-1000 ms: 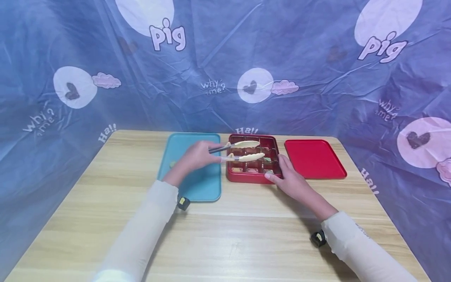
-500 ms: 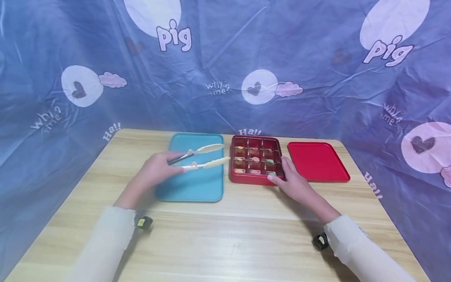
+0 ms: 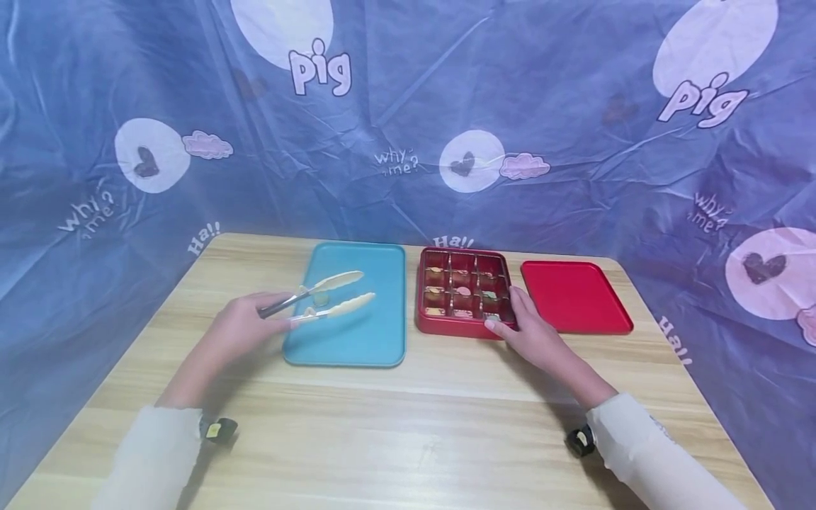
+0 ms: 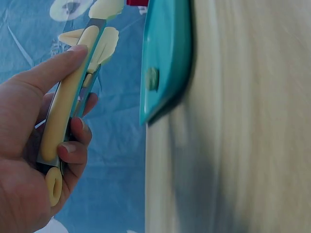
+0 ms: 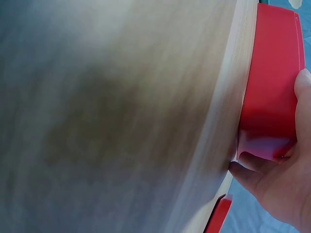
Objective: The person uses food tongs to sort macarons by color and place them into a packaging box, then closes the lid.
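My left hand [image 3: 239, 327] grips a pair of tongs [image 4: 68, 97] with cream scalloped tips. The tips are spread, with nothing between them, above the blue tray [image 3: 366, 343]. A small round greenish piece [image 3: 321, 298] lies on that tray, near the tongs; the left wrist view shows the piece [image 4: 152, 78] too. My right hand [image 3: 535, 340] holds the near right corner of a red box [image 3: 455, 328], thumb on the front and fingers along the side. Inside the box, divided compartments hold several small coloured pieces; some compartments are too dark to read.
A flat red lid or tray [image 3: 576, 297] lies right of the box. All of it rests on a pale wooden table [image 3: 382, 432]. A blue printed cloth [image 3: 382, 106] hangs close behind the table and along both sides.
My left hand has drawn the tongs left, from over the red box to over the blue tray. The box's compartments are uncovered. My right hand keeps its hold on the box.
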The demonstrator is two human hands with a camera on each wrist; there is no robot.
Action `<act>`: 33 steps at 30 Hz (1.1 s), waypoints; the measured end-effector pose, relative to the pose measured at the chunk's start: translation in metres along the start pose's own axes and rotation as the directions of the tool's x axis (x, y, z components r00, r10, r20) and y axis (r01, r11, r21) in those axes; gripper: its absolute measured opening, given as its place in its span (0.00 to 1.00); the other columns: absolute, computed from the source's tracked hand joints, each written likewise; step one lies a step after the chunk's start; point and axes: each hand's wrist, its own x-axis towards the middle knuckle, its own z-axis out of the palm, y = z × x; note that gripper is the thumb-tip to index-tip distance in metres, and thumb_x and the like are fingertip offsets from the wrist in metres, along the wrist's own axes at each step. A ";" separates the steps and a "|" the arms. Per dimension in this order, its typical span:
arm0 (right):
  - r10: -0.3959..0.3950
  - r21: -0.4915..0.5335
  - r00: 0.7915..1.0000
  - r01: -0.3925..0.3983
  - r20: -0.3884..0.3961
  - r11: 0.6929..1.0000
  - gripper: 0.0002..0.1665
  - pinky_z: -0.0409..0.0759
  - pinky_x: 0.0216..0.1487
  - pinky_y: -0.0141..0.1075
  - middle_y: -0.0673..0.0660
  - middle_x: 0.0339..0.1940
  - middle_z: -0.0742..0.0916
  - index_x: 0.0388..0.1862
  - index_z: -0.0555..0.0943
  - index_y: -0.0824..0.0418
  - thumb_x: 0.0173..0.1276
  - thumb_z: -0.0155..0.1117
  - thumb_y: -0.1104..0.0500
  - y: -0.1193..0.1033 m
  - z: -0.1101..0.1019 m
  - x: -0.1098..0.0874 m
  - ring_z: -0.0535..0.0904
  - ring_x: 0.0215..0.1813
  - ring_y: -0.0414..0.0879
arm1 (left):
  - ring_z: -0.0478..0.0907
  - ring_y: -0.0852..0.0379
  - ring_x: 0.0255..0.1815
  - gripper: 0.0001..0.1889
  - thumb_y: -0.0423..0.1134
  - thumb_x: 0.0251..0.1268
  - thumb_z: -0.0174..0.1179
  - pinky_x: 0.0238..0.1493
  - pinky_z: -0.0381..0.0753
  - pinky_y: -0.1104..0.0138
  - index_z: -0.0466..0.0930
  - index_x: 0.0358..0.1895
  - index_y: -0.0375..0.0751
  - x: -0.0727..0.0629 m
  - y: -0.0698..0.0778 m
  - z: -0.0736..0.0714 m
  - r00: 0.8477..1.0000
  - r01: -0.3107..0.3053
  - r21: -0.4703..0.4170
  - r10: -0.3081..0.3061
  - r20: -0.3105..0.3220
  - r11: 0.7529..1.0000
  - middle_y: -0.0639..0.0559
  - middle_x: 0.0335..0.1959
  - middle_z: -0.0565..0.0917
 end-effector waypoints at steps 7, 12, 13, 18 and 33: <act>0.018 -0.009 1.000 -0.018 0.006 1.000 0.69 0.67 0.67 0.69 0.60 0.84 0.51 0.85 0.37 0.52 0.60 0.53 0.19 -0.001 -0.001 -0.001 0.57 0.79 0.67 | 0.63 0.31 0.74 0.46 0.73 0.54 0.64 0.71 0.61 0.35 0.71 0.73 0.51 -0.010 -0.021 -0.005 1.000 0.014 0.028 -0.014 -0.021 1.000 0.39 0.72 0.73; 0.015 -0.012 1.000 -0.015 0.001 1.000 0.68 0.67 0.67 0.69 0.60 0.84 0.51 0.85 0.38 0.53 0.61 0.53 0.19 -0.001 -0.001 -0.001 0.58 0.78 0.66 | 0.63 0.29 0.73 0.47 0.73 0.54 0.64 0.69 0.61 0.34 0.70 0.74 0.50 -0.016 -0.034 -0.009 0.999 0.038 0.044 -0.037 -0.032 0.998 0.35 0.71 0.72; 0.014 -0.013 1.000 -0.014 0.001 1.000 0.68 0.67 0.68 0.69 0.60 0.84 0.51 0.85 0.38 0.53 0.61 0.53 0.19 -0.001 -0.001 -0.001 0.58 0.79 0.66 | 0.63 0.29 0.73 0.46 0.72 0.55 0.64 0.69 0.61 0.34 0.70 0.73 0.49 -0.018 -0.036 -0.009 0.999 0.040 0.049 -0.038 -0.035 0.998 0.35 0.71 0.72; 0.006 -0.016 1.000 -0.006 0.001 1.000 0.68 0.67 0.68 0.69 0.61 0.84 0.51 0.85 0.38 0.54 0.61 0.53 0.19 -0.001 -0.001 -0.001 0.57 0.79 0.66 | 0.62 0.28 0.73 0.46 0.72 0.55 0.64 0.69 0.61 0.33 0.70 0.74 0.50 -0.021 -0.043 -0.012 0.998 0.060 0.059 -0.058 -0.037 0.996 0.35 0.72 0.71; -0.002 -0.004 1.000 0.002 0.000 1.000 0.67 0.67 0.68 0.68 0.60 0.83 0.53 0.85 0.39 0.53 0.61 0.54 0.20 0.000 -0.001 0.000 0.58 0.78 0.66 | 0.63 0.25 0.71 0.46 0.75 0.56 0.60 0.65 0.62 0.31 0.69 0.74 0.52 -0.021 -0.052 -0.017 0.997 0.080 0.175 -0.075 -0.031 0.981 0.33 0.72 0.70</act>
